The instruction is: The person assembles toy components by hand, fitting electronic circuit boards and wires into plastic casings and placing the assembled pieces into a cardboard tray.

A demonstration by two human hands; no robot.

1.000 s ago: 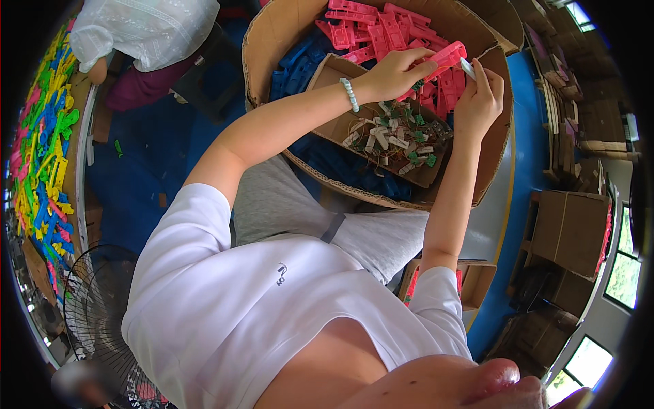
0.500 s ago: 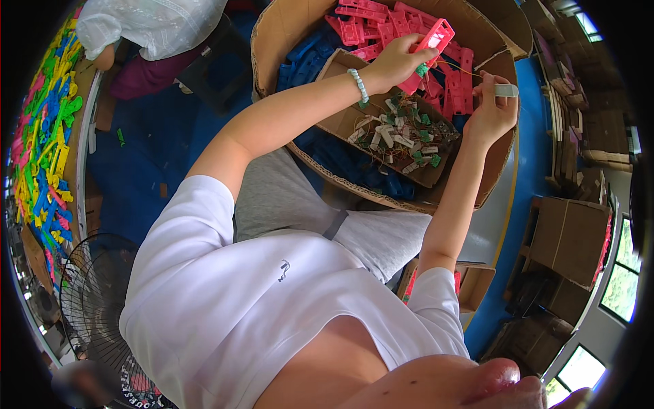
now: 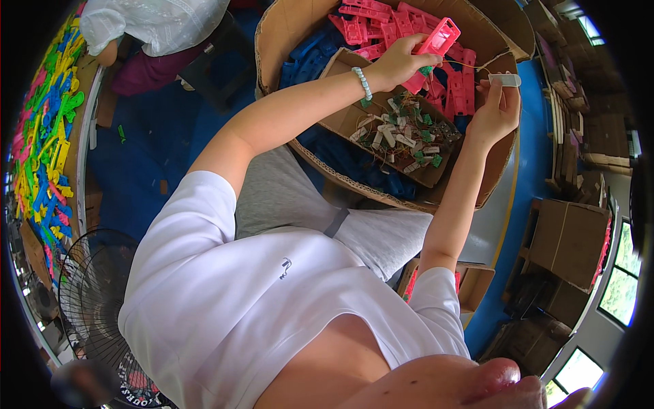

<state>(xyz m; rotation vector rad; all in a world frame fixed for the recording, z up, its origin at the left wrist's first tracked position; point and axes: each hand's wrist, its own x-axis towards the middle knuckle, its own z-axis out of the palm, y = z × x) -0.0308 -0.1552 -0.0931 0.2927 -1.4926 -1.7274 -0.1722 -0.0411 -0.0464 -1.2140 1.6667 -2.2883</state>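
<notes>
From my remote seat, I see a pink plastic shell (image 3: 443, 35) at one o'clock, hollow side facing me, above a large cardboard carton (image 3: 281, 31). The left hand (image 3: 400, 67) grips it, thumb and fingers closed about its lower end, with a small green circuit board (image 3: 426, 70) beside the fingers. At two o'clock, the right hand (image 3: 496, 121) pinches a pale round-ended piece (image 3: 505, 80) in bent fingers, with no visible slack (the thumb is partly hidden from me). Thin wires (image 3: 466, 63) run from the shell's side toward that piece.

A second ago the pale piece was right beside the shell's end; now it is held well apart, at the shell's four o'clock, and the wires span the gap. I judge that wire alone links the two parts, the piece being outside the shell.

Nearer six o'clock from the hands, a smaller cardboard tray (image 3: 343, 63) holds tangled wired boards (image 3: 402, 136). Around it lie pink shells (image 3: 356, 29) at the carton's twelve and blue shells (image 3: 306, 54) at its ten. Farther out: a co-worker's white top (image 3: 157, 27) near eleven, bright plastic parts (image 3: 51, 150) at nine, a wire-grilled fan (image 3: 95, 293) at eight, and a cardboard box (image 3: 569, 232) at three.
</notes>
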